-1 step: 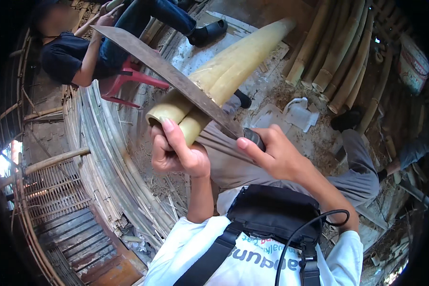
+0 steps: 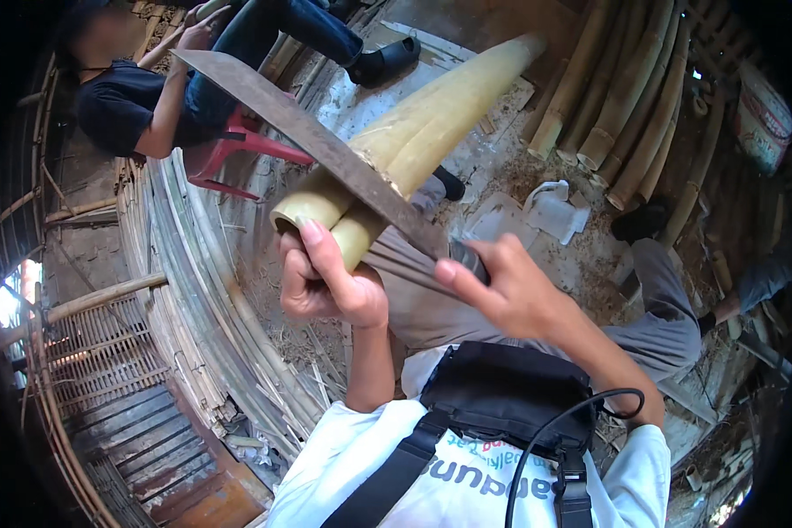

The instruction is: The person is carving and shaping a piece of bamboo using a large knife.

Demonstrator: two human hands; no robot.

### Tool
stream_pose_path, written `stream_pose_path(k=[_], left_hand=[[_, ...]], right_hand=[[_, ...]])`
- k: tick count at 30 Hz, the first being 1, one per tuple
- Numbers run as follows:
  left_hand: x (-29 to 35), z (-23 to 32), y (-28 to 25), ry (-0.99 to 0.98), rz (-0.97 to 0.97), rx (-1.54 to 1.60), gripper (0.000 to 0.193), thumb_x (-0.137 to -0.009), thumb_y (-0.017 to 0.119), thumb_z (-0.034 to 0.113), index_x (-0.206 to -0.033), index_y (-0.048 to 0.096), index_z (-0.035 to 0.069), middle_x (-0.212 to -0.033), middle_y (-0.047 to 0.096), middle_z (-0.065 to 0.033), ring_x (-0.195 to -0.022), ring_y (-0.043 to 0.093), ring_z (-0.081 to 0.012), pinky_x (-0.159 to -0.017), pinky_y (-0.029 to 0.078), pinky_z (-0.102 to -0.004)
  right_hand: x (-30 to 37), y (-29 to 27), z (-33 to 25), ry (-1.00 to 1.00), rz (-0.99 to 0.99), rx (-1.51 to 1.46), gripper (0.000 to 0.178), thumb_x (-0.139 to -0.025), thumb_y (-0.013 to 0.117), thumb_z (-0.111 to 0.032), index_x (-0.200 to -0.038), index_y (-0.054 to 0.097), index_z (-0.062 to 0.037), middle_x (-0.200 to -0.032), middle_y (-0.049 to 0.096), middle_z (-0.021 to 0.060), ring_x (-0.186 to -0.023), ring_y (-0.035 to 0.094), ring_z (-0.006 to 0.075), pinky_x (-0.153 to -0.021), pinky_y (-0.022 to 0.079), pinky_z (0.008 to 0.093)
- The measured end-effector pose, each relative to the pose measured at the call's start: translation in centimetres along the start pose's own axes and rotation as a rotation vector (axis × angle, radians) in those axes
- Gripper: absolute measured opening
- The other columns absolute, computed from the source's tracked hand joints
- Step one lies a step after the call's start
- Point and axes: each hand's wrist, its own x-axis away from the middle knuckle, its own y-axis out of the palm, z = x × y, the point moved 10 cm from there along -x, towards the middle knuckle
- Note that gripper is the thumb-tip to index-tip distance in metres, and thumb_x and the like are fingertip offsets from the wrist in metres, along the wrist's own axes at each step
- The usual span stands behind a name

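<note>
My left hand (image 2: pixel 334 282) is closed round the near end of a pale yellow bamboo piece (image 2: pixel 453 110), thumb on top. The bamboo slants away to the far right, with a dark lengthwise line along its near part; I cannot tell whether that is a split or a gap between two pieces. In my right hand (image 2: pixel 510 286) is the dark handle of a long machete (image 2: pixel 281 119). Its brown, worn blade lies across the bamboo just beyond my left hand, pointing to the far left. Where blade and bamboo cross, the surface looks notched.
At the far left a person (image 2: pixel 118 110) sits by a pink plastic chair (image 2: pixel 228 158), holding a pole. Bamboo poles (image 2: pixel 625 79) lie at the far right. Long split strips (image 2: pixel 193 282) curve down the left. A crumpled white sheet (image 2: pixel 556 211) lies on the littered floor.
My right hand and the machete have shifted very slightly to the right. My left hand and the bamboo look almost unchanged.
</note>
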Motion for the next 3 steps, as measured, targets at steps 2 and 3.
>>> stream_pose_path(k=[2,3], left_hand=[[0.1,0.5,0.5,0.093,-0.022,0.026,0.039,-0.084,0.058,0.0,-0.051,0.037,0.001,-0.055,0.047,-0.0083,-0.058,0.047,-0.019,-0.061,0.038,-0.0325],[0.3,0.3,0.1,0.085,-0.029,0.012,0.039,-0.084,0.058,0.0,-0.051,0.037,0.001,-0.055,0.047,-0.0083,-0.058,0.047,-0.019,-0.061,0.038,-0.0325]], right_hand=[[0.9,0.5,-1.4,-0.033,-0.041,-0.013,0.053,-0.091,0.057,-0.043,-0.076,0.061,0.0073,-0.048,0.05,0.018,-0.043,0.052,0.0249,-0.048,0.044,0.0377],[1.0,1.1,-0.5,0.07,-0.108,-0.014,0.048,-0.088,0.06,-0.046,-0.085,0.064,0.0021,-0.056,0.052,0.0201,-0.056,0.054,0.0261,-0.06,0.042,0.0387]])
